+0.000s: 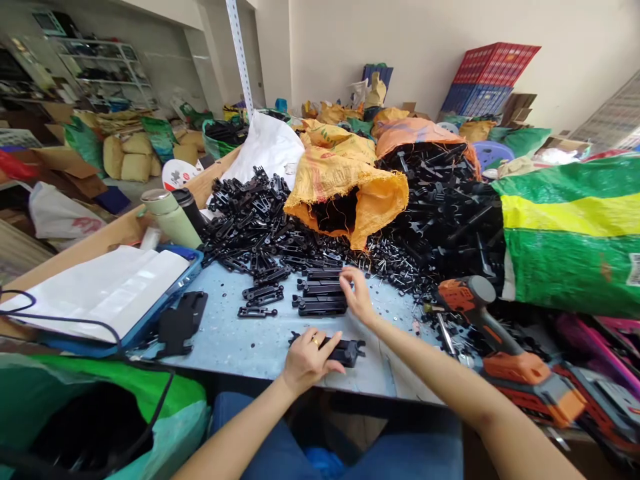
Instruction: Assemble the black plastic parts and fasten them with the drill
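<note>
Fingers [334, 339] of left hand [307, 360] curling down on a black plastic part [345, 351], half hiding it, right hand [357, 293] reaching loose-fingered onto stacked parts [323, 297] just behind, orange drill [480, 313] lying right of them, yellow sack [345, 187] covering the pile behind.

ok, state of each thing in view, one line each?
left hand: resting on a black plastic part at the table's near edge
right hand: fingers on the stack of black parts
yellow sack: mouth open, on its side
loose black parts: spilled in a heap
cordless drill: lying down, not held
thermos: capped, tilted
green bag: open
</note>
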`<state>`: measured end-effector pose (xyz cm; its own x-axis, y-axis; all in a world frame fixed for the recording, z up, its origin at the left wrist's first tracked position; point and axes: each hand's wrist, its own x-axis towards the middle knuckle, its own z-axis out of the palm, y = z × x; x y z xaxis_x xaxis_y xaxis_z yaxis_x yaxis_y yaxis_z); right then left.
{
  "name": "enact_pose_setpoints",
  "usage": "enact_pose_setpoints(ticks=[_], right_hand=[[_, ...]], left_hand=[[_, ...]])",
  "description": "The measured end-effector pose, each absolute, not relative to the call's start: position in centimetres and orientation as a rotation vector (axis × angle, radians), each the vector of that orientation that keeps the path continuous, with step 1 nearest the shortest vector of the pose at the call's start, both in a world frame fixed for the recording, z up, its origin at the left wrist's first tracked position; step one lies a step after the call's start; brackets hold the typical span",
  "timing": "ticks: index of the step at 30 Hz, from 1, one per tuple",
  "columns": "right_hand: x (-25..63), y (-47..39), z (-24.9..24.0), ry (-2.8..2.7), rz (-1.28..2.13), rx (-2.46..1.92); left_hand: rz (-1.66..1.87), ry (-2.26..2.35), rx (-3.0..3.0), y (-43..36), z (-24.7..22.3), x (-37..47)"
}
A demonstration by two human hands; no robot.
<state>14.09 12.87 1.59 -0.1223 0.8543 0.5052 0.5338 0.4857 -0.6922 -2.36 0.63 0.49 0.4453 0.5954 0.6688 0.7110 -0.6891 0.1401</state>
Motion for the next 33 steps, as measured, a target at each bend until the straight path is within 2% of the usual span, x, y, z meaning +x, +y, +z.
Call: enact_pose_setpoints(ticks=[5,11,16,18,21,24,26,28,30,33], right_hand=[[13.4,26.7,3.4,-1.938,0.337,-1.432],[9.6,36.8,3.1,-1.768,0.355,-1.763],[8.8,42.2,3.4,-1.589,0.373,-1.940],[8.8,43.4,3.6,-1.554,0.374,-1.961],[9.2,43.7,3.9,-1.543,0.346,-1.936],[9.6,42.4,4.3,-1.571,0.298,-1.853],[9.9,40.5,4.5,-1.617,0.306,-1.776],[10.3,37.4,4.7,-1.672,0.337,-1.701],[10.7,33.1,4.7,-1.682,0.490,-1.550],[11.4,24.9,5.0,-1.549,1.024,-1.221]], left_hand=[[-0.869,-1.236,-2.611,4.8,-0.7,-3.3],[-0.717,-1.733,-2.511,6.0,0.8,-2.8],[-0.574,-1.489,-2.908,5.3,2.2,-4.5],[-0.500,-1.526,-2.903,5.3,2.2,-4.3],[-0.526,-1.697,-2.809,5.9,2.2,-2.8],[-0.731,-1.746,-2.708,6.7,3.0,-2.7],[-0.832,-1.926,-2.465,7.2,3.5,-4.8],[-0.781,-2.256,-2.043,7.3,3.5,-8.1],[-0.613,-2.552,-1.671,7.0,2.8,-11.7],[-0.365,-2.649,-1.740,6.0,1.2,-15.1]])
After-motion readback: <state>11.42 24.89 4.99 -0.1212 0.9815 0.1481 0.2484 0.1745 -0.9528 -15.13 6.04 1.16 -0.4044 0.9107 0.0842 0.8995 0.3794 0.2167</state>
